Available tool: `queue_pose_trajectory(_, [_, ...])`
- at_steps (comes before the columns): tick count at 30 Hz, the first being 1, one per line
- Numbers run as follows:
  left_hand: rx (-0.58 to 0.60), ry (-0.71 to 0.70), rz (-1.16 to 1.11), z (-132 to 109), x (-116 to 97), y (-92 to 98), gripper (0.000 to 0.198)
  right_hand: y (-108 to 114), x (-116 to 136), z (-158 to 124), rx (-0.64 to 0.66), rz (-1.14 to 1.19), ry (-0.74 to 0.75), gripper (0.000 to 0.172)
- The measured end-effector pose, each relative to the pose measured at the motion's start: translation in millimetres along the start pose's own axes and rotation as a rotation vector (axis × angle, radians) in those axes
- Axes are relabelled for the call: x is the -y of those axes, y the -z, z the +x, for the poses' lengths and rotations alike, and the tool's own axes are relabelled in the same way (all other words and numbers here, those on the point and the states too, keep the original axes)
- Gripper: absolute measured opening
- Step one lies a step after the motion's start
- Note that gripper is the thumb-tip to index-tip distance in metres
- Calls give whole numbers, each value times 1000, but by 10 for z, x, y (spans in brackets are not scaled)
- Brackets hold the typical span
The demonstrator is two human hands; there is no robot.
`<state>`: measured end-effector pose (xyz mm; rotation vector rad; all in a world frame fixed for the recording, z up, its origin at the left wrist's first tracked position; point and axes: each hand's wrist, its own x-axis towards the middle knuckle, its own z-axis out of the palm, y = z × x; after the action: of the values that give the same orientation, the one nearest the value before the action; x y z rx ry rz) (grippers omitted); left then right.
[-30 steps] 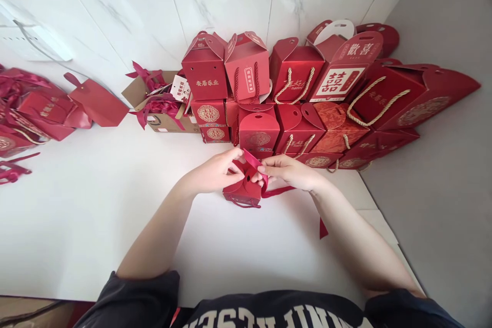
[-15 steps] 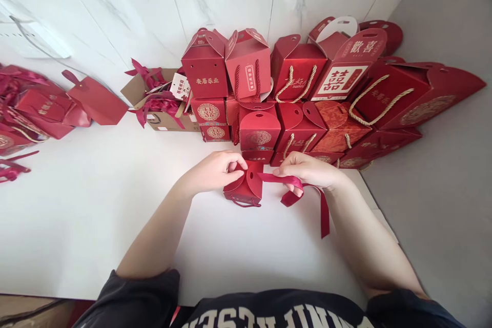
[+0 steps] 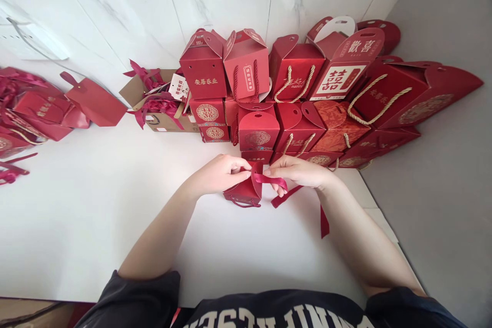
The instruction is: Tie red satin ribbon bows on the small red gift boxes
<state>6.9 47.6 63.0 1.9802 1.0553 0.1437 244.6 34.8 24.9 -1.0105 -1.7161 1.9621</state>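
Note:
A small red gift box (image 3: 244, 196) with a dark red cord handle sits on the white table. Its top flaps are drawn up together. My left hand (image 3: 225, 175) has thumb and forefinger closed at the flaps, by the hole; a ribbon tip between them cannot be made out. My right hand (image 3: 298, 171), just right of the box, pinches a crimson ribbon (image 3: 272, 180), whose near end lies against the hole in the flap. The rest of the ribbon loops under my right hand, and one tail hangs below the wrist.
Behind my hands, red gift boxes (image 3: 257, 130) are stacked against the tiled wall. A cardboard box (image 3: 180, 122) of ribbons and tags stands left of them. Further left lie more red boxes (image 3: 49, 113) and a loose ribbon (image 3: 11, 173). A grey wall (image 3: 442, 174) bounds the right.
My right hand has moved left with the ribbon, up to the flap. My left fingers have shifted right, and the flaps now stand closer together.

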Motion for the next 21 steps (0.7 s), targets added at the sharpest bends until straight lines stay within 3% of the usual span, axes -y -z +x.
queue_pose_trajectory(5, [-29,22,-37,40,37,0,23,-17,11,-8,2,-122,35,42])
queue_pose_trajectory(7, [-114,5,-51,19,39,48,20,-47,30,-7,-152,-248,79,39])
queue_pose_trajectory(10, [-311,-43,-89,-37,17,129,17,-121,40,36,-510,-456,213,26])
queue_pose_trajectory(12, [-377,-60,-107,-68,-15,159,17,-186,28,89,-612,-476,346,19])
queue_pose_trajectory(15, [-312,-96,-106,-94,-74,154,17,-282,-19,177,-521,-355,495,15])
queue_pose_trajectory(18, [-235,-144,-69,-126,-119,127,21,-333,-79,239,-424,-236,547,13])
queue_pose_trajectory(21, [-197,-86,108,-186,-121,99,28,-329,-106,256,-418,-160,609,15])
